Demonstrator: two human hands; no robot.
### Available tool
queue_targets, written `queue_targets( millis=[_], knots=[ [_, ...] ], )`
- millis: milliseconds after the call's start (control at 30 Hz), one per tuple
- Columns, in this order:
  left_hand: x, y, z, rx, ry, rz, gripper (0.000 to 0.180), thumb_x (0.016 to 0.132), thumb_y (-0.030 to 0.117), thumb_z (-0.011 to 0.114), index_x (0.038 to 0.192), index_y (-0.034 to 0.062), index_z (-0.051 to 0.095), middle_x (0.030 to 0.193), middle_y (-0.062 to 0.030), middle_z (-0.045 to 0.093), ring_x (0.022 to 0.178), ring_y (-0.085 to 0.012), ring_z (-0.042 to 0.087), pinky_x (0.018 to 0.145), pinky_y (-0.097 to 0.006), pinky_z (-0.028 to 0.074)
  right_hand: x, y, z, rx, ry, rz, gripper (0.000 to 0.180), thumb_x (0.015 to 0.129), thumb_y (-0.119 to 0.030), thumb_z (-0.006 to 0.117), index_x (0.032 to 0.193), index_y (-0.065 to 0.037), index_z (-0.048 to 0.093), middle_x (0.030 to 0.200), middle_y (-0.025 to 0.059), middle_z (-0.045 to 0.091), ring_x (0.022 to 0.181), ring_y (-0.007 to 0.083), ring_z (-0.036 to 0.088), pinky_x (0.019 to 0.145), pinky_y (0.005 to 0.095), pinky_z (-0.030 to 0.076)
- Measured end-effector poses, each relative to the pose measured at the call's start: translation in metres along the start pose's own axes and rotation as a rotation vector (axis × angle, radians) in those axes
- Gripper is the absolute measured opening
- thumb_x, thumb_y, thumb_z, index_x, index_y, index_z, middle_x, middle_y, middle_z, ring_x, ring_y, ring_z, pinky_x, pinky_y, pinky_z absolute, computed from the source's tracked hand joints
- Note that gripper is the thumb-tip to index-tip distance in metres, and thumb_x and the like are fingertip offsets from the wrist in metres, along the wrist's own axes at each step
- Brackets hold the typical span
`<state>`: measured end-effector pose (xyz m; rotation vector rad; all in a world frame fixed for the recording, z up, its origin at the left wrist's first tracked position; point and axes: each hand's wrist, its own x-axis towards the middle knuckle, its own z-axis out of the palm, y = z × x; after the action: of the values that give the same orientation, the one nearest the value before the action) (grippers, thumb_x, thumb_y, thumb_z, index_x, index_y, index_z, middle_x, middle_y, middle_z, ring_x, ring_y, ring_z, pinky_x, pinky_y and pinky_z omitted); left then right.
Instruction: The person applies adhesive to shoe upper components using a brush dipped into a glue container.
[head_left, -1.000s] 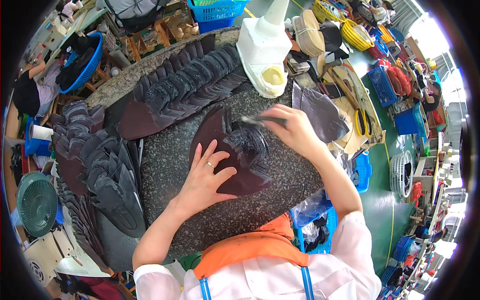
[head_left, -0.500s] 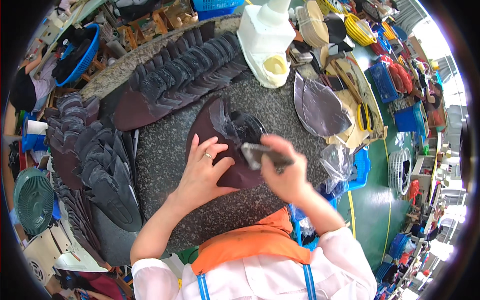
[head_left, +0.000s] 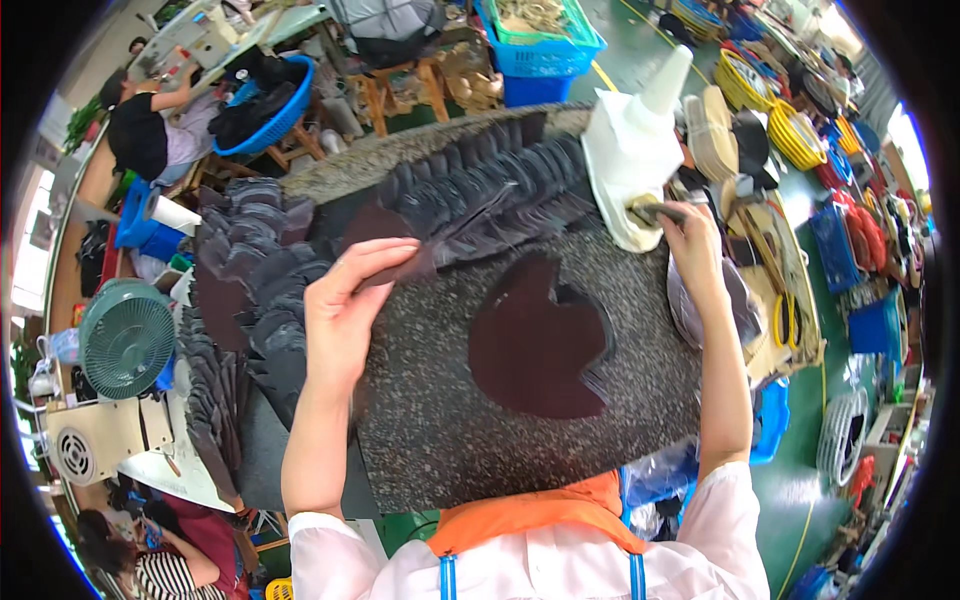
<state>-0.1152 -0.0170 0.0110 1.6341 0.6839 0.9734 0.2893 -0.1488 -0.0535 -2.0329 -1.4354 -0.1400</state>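
A dark maroon cut shoe-upper piece [head_left: 535, 345] lies flat on the speckled stone slab [head_left: 430, 440], between my two arms. My left hand [head_left: 345, 310] pinches the edge of another maroon upper piece [head_left: 415, 264], at the near left end of an overlapping row of such pieces [head_left: 480, 175]. Over at the right, my right hand [head_left: 695, 245] grips a small flat grey spreader [head_left: 657, 211]. Its tip is at the cup-like mouth of a white glue container [head_left: 630, 150] with a cone-shaped top; the fingers partly hide the contact.
More overlapping dark pieces [head_left: 250, 290] are piled left of the slab. Yellow-handled scissors [head_left: 787, 320] and a plastic-wrapped dark piece [head_left: 745, 300] lie at the right. A green fan [head_left: 125, 335] stands far left. Blue baskets [head_left: 545, 70] sit beyond the far edge.
My right hand has carried the spreader from the maroon piece to the glue container's mouth. My left hand has left that piece and taken hold of one by the far row. The view has shifted.
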Motion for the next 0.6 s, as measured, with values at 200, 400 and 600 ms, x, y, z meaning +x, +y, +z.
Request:
queue_targets(
  millis=[200, 400, 600],
  knots=[
    [0.023, -0.077, -0.071, 0.666, 0.130, 0.160, 0.054, 0.082, -0.012, 0.049, 0.115, 0.0194, 0.078, 0.135, -0.0018, 0.066, 0.136, -0.0241, 0.052, 0.124, -0.050, 0.008, 0.008, -0.012, 0.011, -0.021, -0.048, -0.048, 0.019, 0.088, -0.009, 0.067, 0.105, -0.001, 0.071, 0.089, 0.0132, 0.066, 0.087, 0.0325, 0.060, 0.079, 0.0414, 0.048],
    [0.017, -0.113, -0.072, 0.910, -0.034, 0.065, 0.058, 0.078, -0.011, 0.049, 0.117, 0.0209, 0.076, 0.136, -0.0043, 0.063, 0.137, -0.0276, 0.049, 0.124, -0.054, 0.010, -0.007, -0.031, -0.014, -0.010, 0.000, -0.039, 0.023, 0.088, -0.003, 0.067, 0.111, -0.002, 0.069, 0.097, 0.0133, 0.066, 0.092, 0.0338, 0.064, 0.081, 0.0405, 0.050],
    [0.003, -0.057, 0.007, 1.043, -0.341, 0.135, 0.078, 0.068, 0.004, 0.065, 0.144, 0.0155, 0.051, 0.156, -0.0193, 0.034, 0.149, -0.0470, 0.021, 0.119, -0.067, 0.011, -0.034, -0.018, -0.029, -0.053, 0.198, 0.132, 0.039, 0.094, -0.007, 0.062, 0.133, -0.009, 0.061, 0.098, 0.0156, 0.071, 0.075, 0.0274, 0.069, 0.069, 0.0387, 0.053]
  ],
)
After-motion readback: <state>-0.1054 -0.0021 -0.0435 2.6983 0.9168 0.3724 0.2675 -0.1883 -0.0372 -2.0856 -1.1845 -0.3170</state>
